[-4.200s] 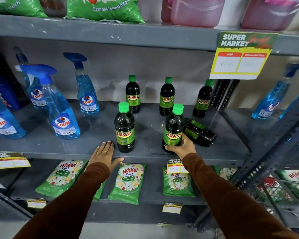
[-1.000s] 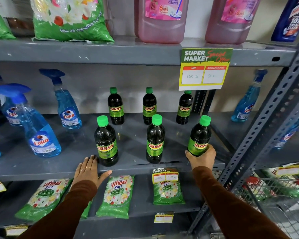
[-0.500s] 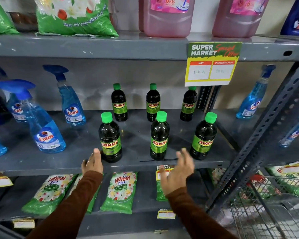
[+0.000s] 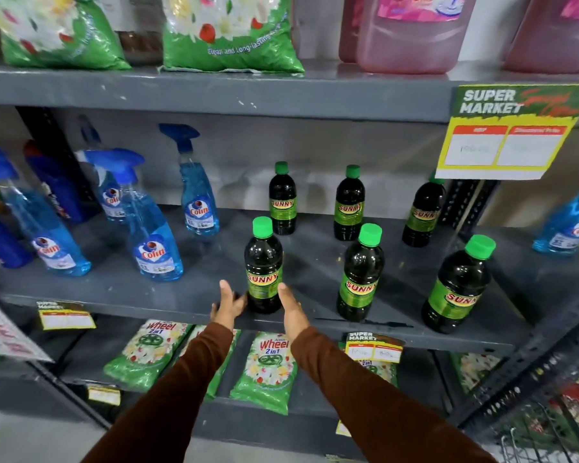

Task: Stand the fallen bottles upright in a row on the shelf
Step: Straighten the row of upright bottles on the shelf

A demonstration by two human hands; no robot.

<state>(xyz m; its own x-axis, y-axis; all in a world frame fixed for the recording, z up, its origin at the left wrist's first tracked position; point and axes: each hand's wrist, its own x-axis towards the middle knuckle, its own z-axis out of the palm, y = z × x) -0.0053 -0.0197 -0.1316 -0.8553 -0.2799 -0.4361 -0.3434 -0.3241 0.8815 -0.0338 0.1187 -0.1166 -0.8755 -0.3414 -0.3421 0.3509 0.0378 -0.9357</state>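
Several dark Sunny bottles with green caps stand upright on the grey middle shelf [image 4: 188,297]. Three form a front row: the left one [image 4: 263,265], the middle one [image 4: 360,274] and the right one [image 4: 458,285]. Three more stand behind: back left [image 4: 282,199], back middle [image 4: 349,203] and back right [image 4: 422,212]. My left hand [image 4: 227,304] is open at the left side of the front left bottle's base, fingertips close to it. My right hand [image 4: 291,310] is open just to the right of that base. Neither hand grips the bottle.
Blue Colin spray bottles [image 4: 154,242] stand to the left on the same shelf, another [image 4: 569,222] at far right. Green Wheel packets [image 4: 268,365] lie on the shelf below. A yellow price sign [image 4: 502,145] hangs from the upper shelf. A wire basket [image 4: 549,429] sits at bottom right.
My right hand let go of the right front bottle, which now stands upright, and swung left. Both hands now flank the front left bottle. The view shifted left.
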